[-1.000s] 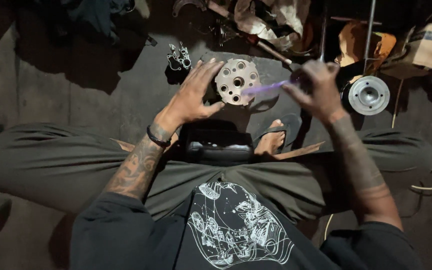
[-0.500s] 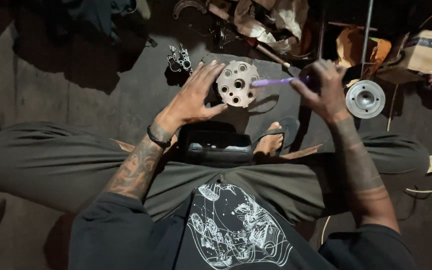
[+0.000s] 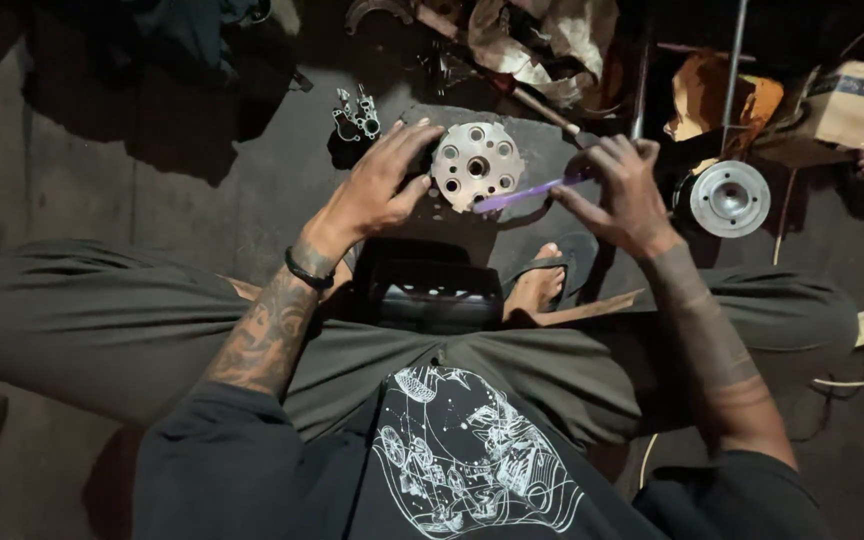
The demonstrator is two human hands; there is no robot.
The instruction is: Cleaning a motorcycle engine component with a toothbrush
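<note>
1. Upper middle of the frame, my left hand grips the round perforated metal plate by its left edge.
2. From its right, my right hand pinches a purple brush, its long axis pointing leftward at the plate's face.

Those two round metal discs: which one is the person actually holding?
The drilled disc full of round holes, gripped by the left hand. The smoother hub-like disc lies untouched on the floor, beyond the right hand.
</note>
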